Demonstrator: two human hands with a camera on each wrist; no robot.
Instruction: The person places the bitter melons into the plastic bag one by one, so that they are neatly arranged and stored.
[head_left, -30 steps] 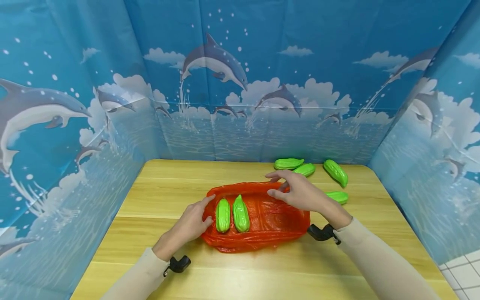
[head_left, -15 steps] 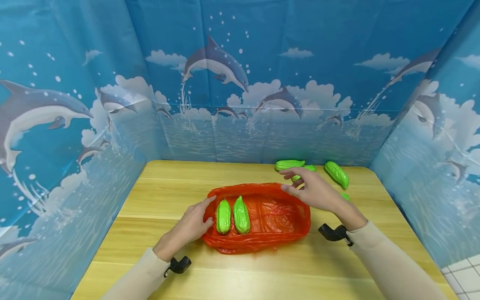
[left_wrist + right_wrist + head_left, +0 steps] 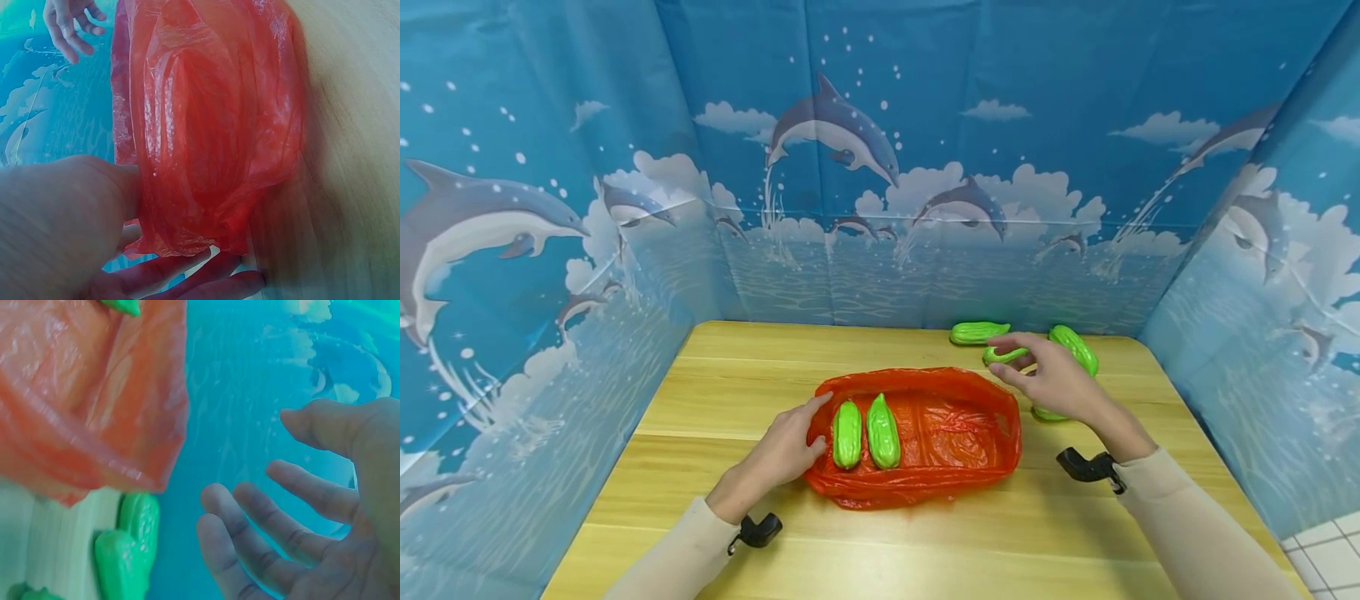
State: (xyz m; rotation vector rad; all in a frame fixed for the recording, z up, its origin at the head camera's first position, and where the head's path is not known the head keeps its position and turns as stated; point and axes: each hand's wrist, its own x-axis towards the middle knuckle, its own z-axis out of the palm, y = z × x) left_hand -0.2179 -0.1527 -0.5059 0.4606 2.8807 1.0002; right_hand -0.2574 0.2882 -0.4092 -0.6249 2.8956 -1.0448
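A red plastic bag (image 3: 917, 482) lies with its mouth spread wide in the middle of the table. Inside, at its left end, two bright green ridged bitter melons (image 3: 883, 432) lie side by side. My left hand (image 3: 782, 442) rests at the bag's left end, index finger and thumb touching the rim. In the left wrist view, red plastic (image 3: 206, 125) hides part of the thumb. My right hand (image 3: 1056, 379) hovers right of the bag above more bitter melons, fingers spread and loosely bent. The right wrist view shows nothing between its fingers (image 3: 275, 531).
Several loose bitter melons lie at the back right of the wooden table (image 3: 715, 392): one at the rear edge (image 3: 980, 332), another beyond my right hand (image 3: 1071, 343), others partly hidden under it. A blue dolphin curtain (image 3: 820, 275) walls the back and both sides.
My right hand has moved right, from over the bag to over the loose bitter melons. The left hand and the bag have stayed nearly in place.
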